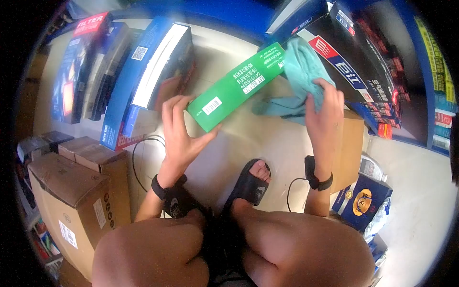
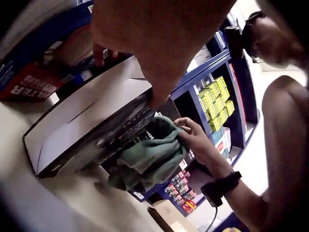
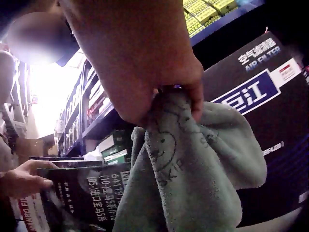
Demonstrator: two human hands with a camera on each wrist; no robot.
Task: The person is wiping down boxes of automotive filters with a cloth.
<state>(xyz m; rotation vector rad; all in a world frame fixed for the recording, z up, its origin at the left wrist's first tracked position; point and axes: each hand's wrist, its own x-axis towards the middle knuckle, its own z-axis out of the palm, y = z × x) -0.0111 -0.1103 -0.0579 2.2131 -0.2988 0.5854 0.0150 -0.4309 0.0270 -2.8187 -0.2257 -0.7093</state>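
My left hand grips one end of a long green box, fingers along one side and thumb along the other. White print and a barcode label show on the box's upward face, and in the left wrist view its broad white side is visible. A teal cloth hangs in folds from my right hand, which pinches it beside the box's far end. Seen from the right wrist, the cloth is fuzzy with a small smiling drawing; the right fingertips are partly hidden in its folds.
A large black air filter box stands close behind the cloth at right. Blue filter boxes stand at left, above brown cartons. Shelves line the right side. Sandalled feet rest on the pale floor below the hands.
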